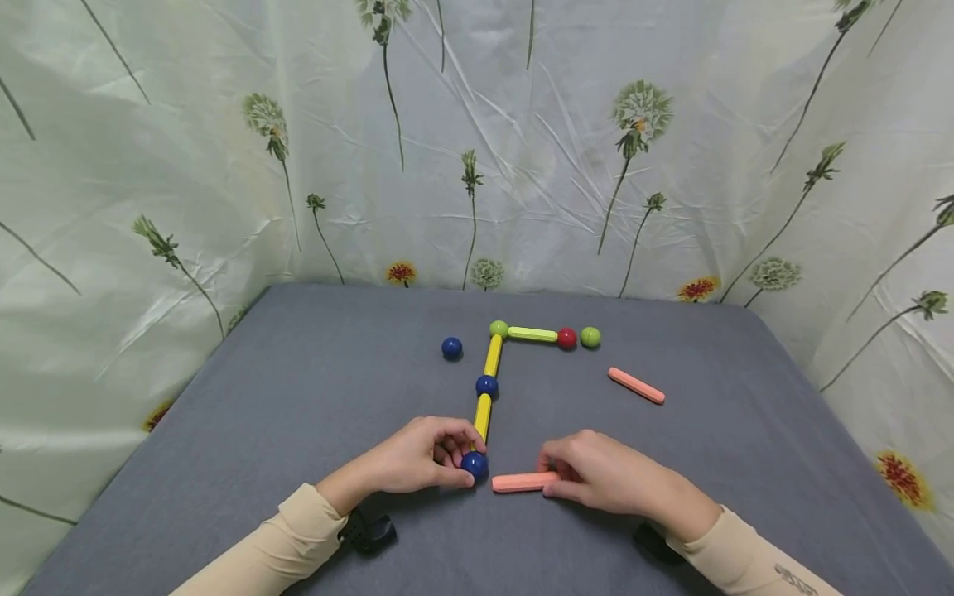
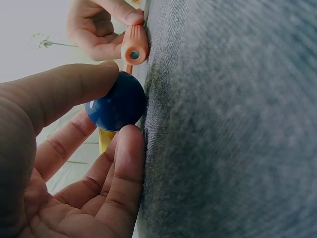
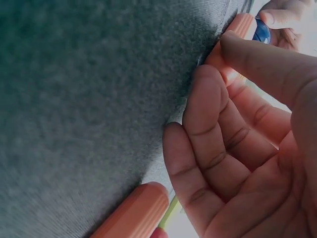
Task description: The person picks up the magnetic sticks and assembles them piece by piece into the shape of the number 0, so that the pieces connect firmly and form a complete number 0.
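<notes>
My left hand (image 1: 421,454) pinches a blue ball (image 1: 474,465) between thumb and fingers, low over the grey cloth. That ball sits at the near end of a yellow rod (image 1: 483,416), which leads up to a second blue ball (image 1: 487,386). My right hand (image 1: 607,473) grips an orange-pink rod (image 1: 522,483) by its right end, thumb on one side and fingers on the other. The rod's free end points at the held blue ball, with a small gap between them in the head view. A metal dot (image 2: 134,54) shows in that rod's end face in the left wrist view.
Beyond the second blue ball, another yellow rod (image 1: 493,356) reaches a green ball (image 1: 498,329); a lime rod (image 1: 532,334) runs to a red ball (image 1: 566,338). Loose lie a green ball (image 1: 590,337), a blue ball (image 1: 451,348) and an orange-pink rod (image 1: 636,386).
</notes>
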Motion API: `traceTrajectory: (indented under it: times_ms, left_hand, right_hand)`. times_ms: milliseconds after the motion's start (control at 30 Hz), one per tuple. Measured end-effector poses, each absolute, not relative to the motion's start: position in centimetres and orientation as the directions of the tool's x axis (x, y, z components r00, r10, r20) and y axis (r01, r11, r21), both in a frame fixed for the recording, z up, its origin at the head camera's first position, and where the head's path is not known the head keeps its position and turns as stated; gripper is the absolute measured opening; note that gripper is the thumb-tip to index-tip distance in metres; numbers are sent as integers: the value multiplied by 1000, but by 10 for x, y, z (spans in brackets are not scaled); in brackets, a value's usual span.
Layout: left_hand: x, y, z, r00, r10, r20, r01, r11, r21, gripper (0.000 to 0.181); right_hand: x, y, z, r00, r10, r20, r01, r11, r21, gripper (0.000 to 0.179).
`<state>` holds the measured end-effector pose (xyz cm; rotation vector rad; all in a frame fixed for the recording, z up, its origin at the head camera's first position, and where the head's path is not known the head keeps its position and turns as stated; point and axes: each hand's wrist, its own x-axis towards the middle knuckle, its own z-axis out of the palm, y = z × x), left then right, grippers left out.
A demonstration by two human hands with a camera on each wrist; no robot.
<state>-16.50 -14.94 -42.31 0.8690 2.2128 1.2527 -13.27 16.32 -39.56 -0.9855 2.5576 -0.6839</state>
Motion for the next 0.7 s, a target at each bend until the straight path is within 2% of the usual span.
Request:
traceTrajectory:
  times_ms: [700]
  left_hand:
    - [-166, -148, -424, -708, 700, -88, 291, 403, 867, 29]
  right_hand:
    - [-129, 166, -399, -730, -671, -132, -489, 647, -584, 13]
